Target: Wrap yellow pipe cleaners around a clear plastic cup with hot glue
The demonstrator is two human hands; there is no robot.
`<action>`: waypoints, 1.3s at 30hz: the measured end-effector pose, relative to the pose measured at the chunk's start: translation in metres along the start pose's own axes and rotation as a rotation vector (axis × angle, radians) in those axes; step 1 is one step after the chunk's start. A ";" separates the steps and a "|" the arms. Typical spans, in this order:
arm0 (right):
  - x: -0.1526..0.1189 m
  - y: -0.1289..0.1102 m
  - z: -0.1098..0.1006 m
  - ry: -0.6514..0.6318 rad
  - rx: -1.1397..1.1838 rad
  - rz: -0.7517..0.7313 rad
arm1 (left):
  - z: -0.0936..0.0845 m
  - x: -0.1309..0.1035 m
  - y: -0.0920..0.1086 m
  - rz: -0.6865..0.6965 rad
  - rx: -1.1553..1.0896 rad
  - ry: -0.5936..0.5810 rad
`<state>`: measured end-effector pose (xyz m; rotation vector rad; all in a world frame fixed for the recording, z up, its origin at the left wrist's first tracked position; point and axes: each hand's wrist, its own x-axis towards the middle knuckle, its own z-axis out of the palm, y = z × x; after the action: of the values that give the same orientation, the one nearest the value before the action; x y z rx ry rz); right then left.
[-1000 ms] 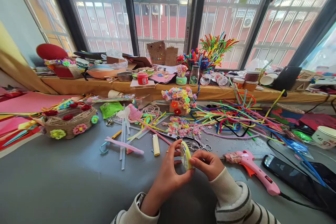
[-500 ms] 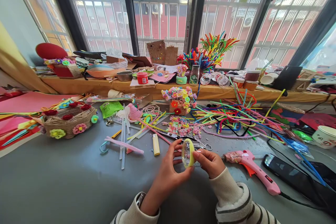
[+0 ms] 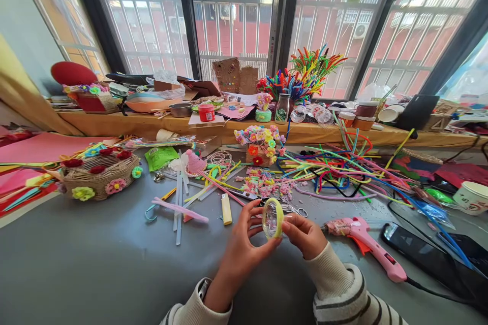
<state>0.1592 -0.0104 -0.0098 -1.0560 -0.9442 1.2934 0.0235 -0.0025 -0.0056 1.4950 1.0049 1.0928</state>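
Between my hands, above the front middle of the table, is a small clear plastic cup (image 3: 269, 221) with a fuzzy yellow pipe cleaner (image 3: 280, 218) round its rim. It is tilted on its side. My left hand (image 3: 249, 236) wraps round the cup, thumb below and fingers behind it. At the rim's right side, my right hand (image 3: 305, 236) pinches with thumb and forefinger against the yellow band. A pair of scissors (image 3: 302, 212) lies behind the cup, partly hidden. Right of my right hand rests a pink hot glue gun (image 3: 375, 249).
A yellow lighter (image 3: 226, 209) and clear glue sticks (image 3: 178, 213) lie left of my hands. Behind are loose pipe cleaners (image 3: 335, 167), coloured scraps (image 3: 263, 183) and a flower basket (image 3: 257, 152). A twine basket (image 3: 101, 175) stands left; a phone (image 3: 415, 249) and paper cup (image 3: 471, 197) are right.
The cup has turned slightly, so more of its round opening shows towards me. My hands have shifted only a little and keep their hold.
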 end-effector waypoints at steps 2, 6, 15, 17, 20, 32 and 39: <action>0.000 0.000 0.000 -0.012 -0.006 -0.024 | 0.000 0.000 -0.001 0.030 0.020 0.016; -0.001 0.000 -0.002 -0.044 -0.041 -0.056 | -0.002 -0.003 -0.001 0.115 0.105 0.039; 0.002 0.002 -0.014 -0.150 -0.340 -0.245 | -0.007 -0.006 -0.001 0.325 0.418 -0.021; 0.003 0.002 -0.015 -0.164 -0.389 -0.285 | -0.007 -0.007 0.000 0.328 0.431 -0.045; 0.002 -0.002 -0.015 -0.163 -0.418 -0.290 | -0.007 -0.007 0.000 0.319 0.405 -0.052; -0.005 0.000 0.003 0.039 -0.269 -0.319 | -0.004 -0.004 -0.002 0.319 0.256 0.251; -0.002 -0.008 -0.010 -0.102 -0.437 -0.430 | -0.006 -0.005 -0.005 0.481 0.521 0.106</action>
<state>0.1709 -0.0132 -0.0050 -1.0424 -1.4850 0.8065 0.0165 -0.0054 -0.0109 2.1997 1.0849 1.3147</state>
